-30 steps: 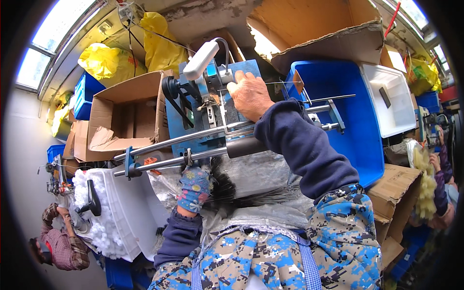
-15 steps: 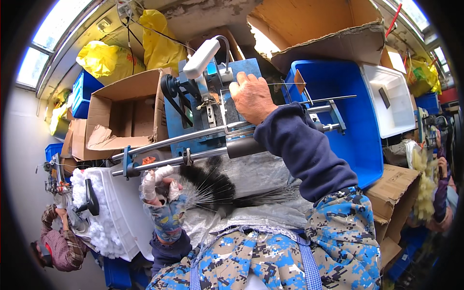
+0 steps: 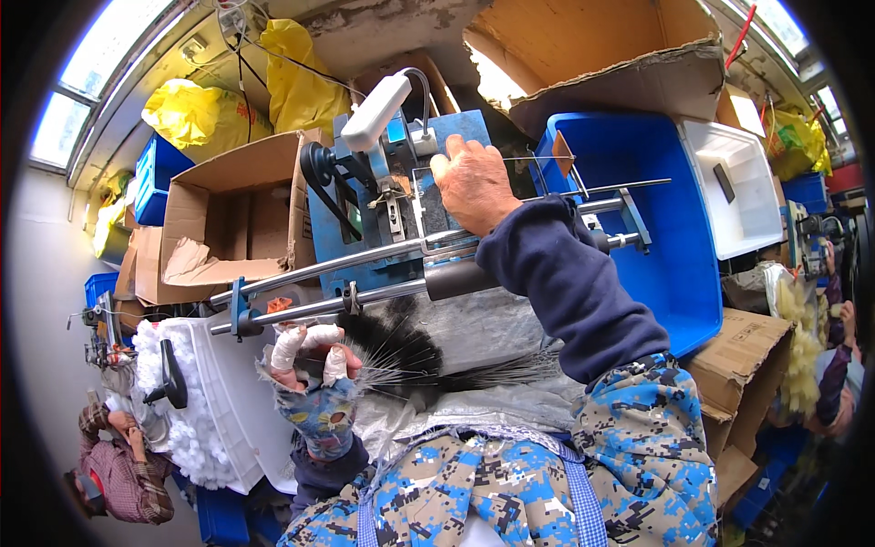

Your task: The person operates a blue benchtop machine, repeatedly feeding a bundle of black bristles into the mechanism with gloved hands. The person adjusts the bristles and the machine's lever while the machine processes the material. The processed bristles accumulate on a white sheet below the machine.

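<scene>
My right hand (image 3: 476,187) reaches over a blue bench machine (image 3: 333,246), its bent fingers closed down beside the metal head. Whatever they grip is hidden under the hand. At the lower left, my left hand (image 3: 314,365), with white tape on several fingers and a worn patterned cuff, has its fingers curled in. It is beside the thin wire stems (image 3: 378,369) of black bristle brushes (image 3: 401,342), and I cannot make out what it pinches. The brushes lie in a pile on grey sheeting (image 3: 488,333). Two steel rods (image 3: 310,310) with a dark roller cross in front of the machine.
Left of the machine stand an open cardboard box (image 3: 228,219) and a white bin (image 3: 241,410) of fluffy white pieces. A blue tub (image 3: 665,264), a white tray (image 3: 734,201) and cartons (image 3: 738,365) are on the right. Other people work at both sides.
My left hand has shifted slightly right and turned, its fingers curling more beside the wire stems. My right hand stays at the machine. The person at the left has moved their hands.
</scene>
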Demonstrator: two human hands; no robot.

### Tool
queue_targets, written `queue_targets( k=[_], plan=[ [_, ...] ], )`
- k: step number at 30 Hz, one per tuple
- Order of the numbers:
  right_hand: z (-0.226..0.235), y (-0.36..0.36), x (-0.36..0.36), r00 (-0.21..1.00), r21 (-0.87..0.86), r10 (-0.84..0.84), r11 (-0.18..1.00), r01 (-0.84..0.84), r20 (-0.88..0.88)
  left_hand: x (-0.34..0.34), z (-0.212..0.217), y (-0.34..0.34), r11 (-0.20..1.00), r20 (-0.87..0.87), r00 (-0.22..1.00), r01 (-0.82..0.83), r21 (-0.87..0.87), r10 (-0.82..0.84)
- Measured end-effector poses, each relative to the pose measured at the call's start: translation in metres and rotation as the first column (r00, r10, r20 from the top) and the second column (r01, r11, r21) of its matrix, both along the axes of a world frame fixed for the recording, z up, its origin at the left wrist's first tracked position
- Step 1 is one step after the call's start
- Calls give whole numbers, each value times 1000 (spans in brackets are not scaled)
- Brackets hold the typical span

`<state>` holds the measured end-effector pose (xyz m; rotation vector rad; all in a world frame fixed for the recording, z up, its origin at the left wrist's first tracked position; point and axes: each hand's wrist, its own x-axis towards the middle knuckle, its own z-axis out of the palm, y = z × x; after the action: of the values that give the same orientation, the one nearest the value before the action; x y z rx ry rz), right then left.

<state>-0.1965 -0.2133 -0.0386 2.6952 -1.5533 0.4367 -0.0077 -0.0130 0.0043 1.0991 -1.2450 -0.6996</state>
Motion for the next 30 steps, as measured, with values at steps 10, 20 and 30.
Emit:
queue_targets(
  k=[10,20,30],
  plan=[
    [0,2,-2,1000,-13,-1,1000,2,23,-4,-3,1,999,4,1000,-15,34,15],
    [-1,2,-1,1000,-12,4,1000,-4,28,-12,-4,2,992,-72,997,-18,123,27],
    [-9,-17,-1,994,219,-41,976,19,98,-18,-7,3,986,-79,997,19,164,-6]
  ],
)
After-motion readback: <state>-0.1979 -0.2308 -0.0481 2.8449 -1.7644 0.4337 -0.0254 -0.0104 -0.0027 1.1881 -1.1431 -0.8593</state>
